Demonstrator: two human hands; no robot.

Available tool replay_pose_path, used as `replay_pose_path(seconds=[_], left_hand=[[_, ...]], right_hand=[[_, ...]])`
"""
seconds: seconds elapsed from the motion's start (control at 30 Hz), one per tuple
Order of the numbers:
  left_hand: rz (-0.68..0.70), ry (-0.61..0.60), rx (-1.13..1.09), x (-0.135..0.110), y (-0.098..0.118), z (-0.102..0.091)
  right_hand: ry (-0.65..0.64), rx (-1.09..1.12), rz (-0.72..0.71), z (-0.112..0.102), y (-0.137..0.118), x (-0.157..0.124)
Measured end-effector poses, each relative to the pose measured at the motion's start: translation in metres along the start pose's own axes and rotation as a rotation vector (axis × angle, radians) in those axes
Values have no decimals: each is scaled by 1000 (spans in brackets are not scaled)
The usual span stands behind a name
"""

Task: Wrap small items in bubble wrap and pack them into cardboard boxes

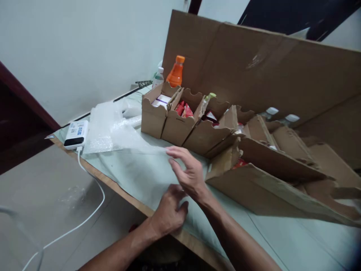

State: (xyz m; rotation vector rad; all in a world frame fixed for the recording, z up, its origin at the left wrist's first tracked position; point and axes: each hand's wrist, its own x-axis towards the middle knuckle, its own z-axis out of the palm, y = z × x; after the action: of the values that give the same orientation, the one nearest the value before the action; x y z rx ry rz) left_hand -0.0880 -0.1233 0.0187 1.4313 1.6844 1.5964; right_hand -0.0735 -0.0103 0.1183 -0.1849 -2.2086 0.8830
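Observation:
My right hand [187,171] reaches left over the table. Its fingertips meet the drawn-out corner of a clear sheet of bubble wrap [103,126], which lies crumpled at the table's left end. The corner stretches up to the fingers, and the thumb sits just below them. Lower, by the table's front edge, is my left hand [169,212], loosely curled with its thumb apart from the fingers. I see nothing in it, though some fingertips are hidden. A white device with a label [76,132] stands beside the wrap, a white cable [103,195] plugged into it.
A row of cardboard bins [176,126] holds red packets [184,109] and small boxes. Behind it stand an orange bottle [175,73], a clear bottle [158,77] and a tall cardboard panel [254,64]. A large cardboard tray [267,192] is at right on the pale green tablecloth [132,165].

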Motion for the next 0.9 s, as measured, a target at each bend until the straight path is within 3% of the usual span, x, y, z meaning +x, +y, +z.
replay_pose_path(seconds=[0.13,0.2,0.3,0.37,0.43,0.5,0.6,0.67,0.8,0.9], left_hand=[[120,-14,129,-12,13,-2],[190,-118,131,-25,29,1],[270,-355,24,-46,57,7],[296,-441,-33,-51,71,9],[297,-412,-34,-47,77,10],[269,-301,26,-33,76,10],[147,-108,185,0,66,10],[22,-47,254,26,56,15],[-88,-44,198,67,37,43],[-87,-125,107,78,30,65]], right_hand=[[250,12,290,-72,-3,-80],[312,-29,378,-106,-4,-119],[307,-119,462,-153,-5,-169],[329,-151,524,-181,-1,-197],[373,-186,582,-205,6,-221],[426,-252,636,-225,14,-242],[535,-366,732,-245,26,-262],[566,-367,776,-249,33,-263],[504,-243,741,-244,47,-241],[476,-186,720,-234,56,-221]])
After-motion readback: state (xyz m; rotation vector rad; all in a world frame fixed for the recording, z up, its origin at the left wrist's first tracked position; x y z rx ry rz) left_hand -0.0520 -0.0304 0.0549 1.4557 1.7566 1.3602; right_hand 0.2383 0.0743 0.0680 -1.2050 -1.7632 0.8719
